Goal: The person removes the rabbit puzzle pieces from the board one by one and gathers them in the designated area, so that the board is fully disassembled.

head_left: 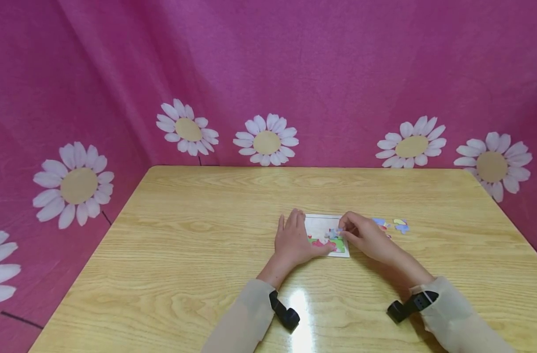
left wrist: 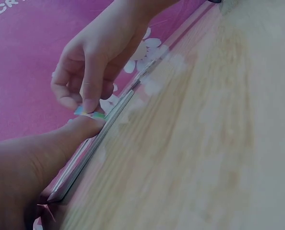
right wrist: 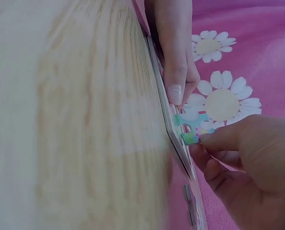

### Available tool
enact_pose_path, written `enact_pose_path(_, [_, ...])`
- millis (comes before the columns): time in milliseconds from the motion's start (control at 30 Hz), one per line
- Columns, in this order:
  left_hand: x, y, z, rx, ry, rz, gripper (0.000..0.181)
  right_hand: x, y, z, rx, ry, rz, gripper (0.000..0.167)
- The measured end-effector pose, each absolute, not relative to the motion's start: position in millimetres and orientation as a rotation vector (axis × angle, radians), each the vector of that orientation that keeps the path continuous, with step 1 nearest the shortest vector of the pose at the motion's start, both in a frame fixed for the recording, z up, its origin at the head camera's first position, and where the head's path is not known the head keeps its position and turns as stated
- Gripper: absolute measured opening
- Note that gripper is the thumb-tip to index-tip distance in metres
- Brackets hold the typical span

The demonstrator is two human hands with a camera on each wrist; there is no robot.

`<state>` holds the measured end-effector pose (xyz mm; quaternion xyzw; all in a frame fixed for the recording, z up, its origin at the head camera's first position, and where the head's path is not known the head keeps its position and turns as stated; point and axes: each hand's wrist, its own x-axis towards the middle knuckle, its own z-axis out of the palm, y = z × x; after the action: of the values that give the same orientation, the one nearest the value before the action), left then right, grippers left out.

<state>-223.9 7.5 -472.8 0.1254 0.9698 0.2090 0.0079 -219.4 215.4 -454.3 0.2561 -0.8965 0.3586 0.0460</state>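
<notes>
While the left hand (head_left: pixel 294 240) steadies the puzzle board (head_left: pixel 319 223), the right hand (head_left: pixel 370 238) pinches a puzzle piece (head_left: pixel 333 234) between thumb and fingertips, over the middle right of the board. That piece shows light blue with touches of green, yellow and pink in the right wrist view, its knobbed edge turned toward the board. From these angles it looks close to the board, though I cannot tell whether its lower edge touches it.

The left hand grips nothing: its fingers reach forward, slightly spread, at the board's left edge, and its thumb stretches to the right across the near part. Under and beside that thumb lies a green and pink picture strip (head_left: pixel 340 245), set in the near part of the white-bordered board; the far part shows bare white.

To the right of the board, just beyond the right hand, a blue and red piece (head_left: pixel 380 223) lies on the wooden table (head_left: pixel 184 245), partly hidden by that hand. Further right is a pale yellow and blue patch of loose pieces (head_left: pixel 401 227). Both forearms come in from the near side in pale sleeves (head_left: pixel 239 318), with black wrist devices (head_left: pixel 289 317) strapped on. Behind the table's far edge hangs a magenta cloth (head_left: pixel 330 73) printed with white daisies (head_left: pixel 266 142).
</notes>
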Motion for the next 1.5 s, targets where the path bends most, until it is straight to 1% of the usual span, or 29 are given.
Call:
enact_pose_path(567, [-225, 7, -473, 0.385, 3.004, 0.696, 0.107, -215, 226, -458, 0.748, -2.630, 1.164, 0.014])
enact_pose_path(833, [-225, 7, -473, 0.385, 2.996, 0.691, 0.107, -209, 241, -459, 0.703, -2.620, 1.113, 0.017])
enact_pose_path(1067, [-225, 6, -474, 0.379, 2.982, 0.725, 0.109, -203, 255, -456, 0.647, -2.619, 1.113, 0.014])
enact_pose_path(1500, [-226, 6, -476, 0.373, 2.989, 0.793, 0.105, -193, 292, -460, 0.542, -2.640, 0.997, 0.018])
